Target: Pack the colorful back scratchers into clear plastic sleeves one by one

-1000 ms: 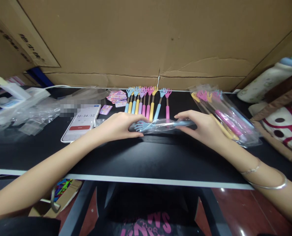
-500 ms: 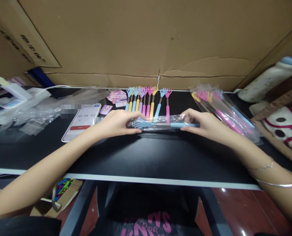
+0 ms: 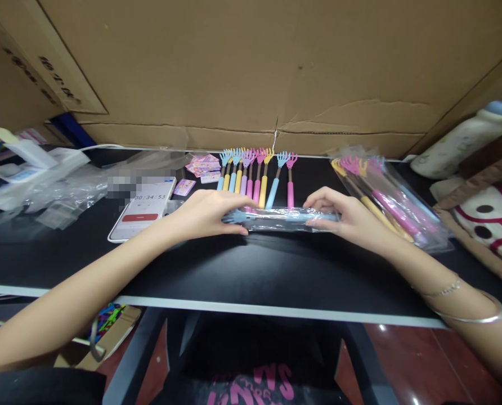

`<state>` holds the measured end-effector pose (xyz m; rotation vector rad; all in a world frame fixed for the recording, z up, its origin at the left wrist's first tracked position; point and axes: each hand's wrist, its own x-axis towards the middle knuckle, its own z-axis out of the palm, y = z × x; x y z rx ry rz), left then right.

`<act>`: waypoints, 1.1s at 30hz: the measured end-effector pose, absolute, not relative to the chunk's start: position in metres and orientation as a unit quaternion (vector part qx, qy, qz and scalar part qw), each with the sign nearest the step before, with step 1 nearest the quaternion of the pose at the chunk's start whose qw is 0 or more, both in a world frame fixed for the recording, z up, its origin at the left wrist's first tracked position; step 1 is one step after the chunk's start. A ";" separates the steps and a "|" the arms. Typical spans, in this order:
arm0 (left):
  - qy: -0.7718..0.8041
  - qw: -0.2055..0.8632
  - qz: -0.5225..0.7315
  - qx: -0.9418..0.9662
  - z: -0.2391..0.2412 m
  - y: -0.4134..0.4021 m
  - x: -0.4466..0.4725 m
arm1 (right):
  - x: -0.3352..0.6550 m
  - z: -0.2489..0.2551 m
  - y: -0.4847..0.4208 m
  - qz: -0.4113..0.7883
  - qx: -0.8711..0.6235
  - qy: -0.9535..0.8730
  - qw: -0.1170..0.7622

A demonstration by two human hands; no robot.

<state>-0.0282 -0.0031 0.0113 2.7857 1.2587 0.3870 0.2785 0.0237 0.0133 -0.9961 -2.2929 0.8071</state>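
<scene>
A blue back scratcher in a clear plastic sleeve [image 3: 281, 217] lies crosswise on the black table [image 3: 251, 275]. My left hand [image 3: 204, 214] pinches the sleeve's left end, by the claw-shaped head. My right hand [image 3: 347, 216] grips the right end, at the handle. Just behind, a row of several unwrapped back scratchers [image 3: 255, 175] in blue, yellow, purple and pink lies with the heads pointing away from me.
A pile of bagged back scratchers [image 3: 386, 199] lies at the right. A phone showing a timer [image 3: 144, 208] and small pink cards [image 3: 204, 166] sit at the left, beside loose plastic bags [image 3: 61, 194]. Cardboard boxes [image 3: 255, 67] wall the back. Plush items [image 3: 483, 185] crowd the right edge.
Both hands kept hold of the wrapped scratcher and shifted it slightly; the right hand's fingers slid along the sleeve's right end. The phone timer moved on by a second.
</scene>
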 end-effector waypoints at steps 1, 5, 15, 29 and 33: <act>0.408 0.007 0.129 0.904 0.011 -0.003 -0.028 | 0.278 0.014 0.024 0.301 -0.369 -0.839 0.262; 0.408 -0.096 0.154 0.895 0.013 -0.002 -0.030 | 0.279 0.015 0.025 0.320 -0.383 -0.815 0.294; 0.458 -0.097 0.191 0.863 0.019 0.001 -0.035 | 0.286 0.017 0.031 0.372 -0.421 -0.768 0.309; 0.447 -0.084 0.200 0.868 0.014 0.006 -0.037 | 0.280 0.020 0.022 0.486 -0.398 -0.725 0.281; 0.476 -0.063 0.190 0.856 0.013 0.008 -0.039 | 0.284 0.022 0.024 0.512 -0.392 -0.703 0.301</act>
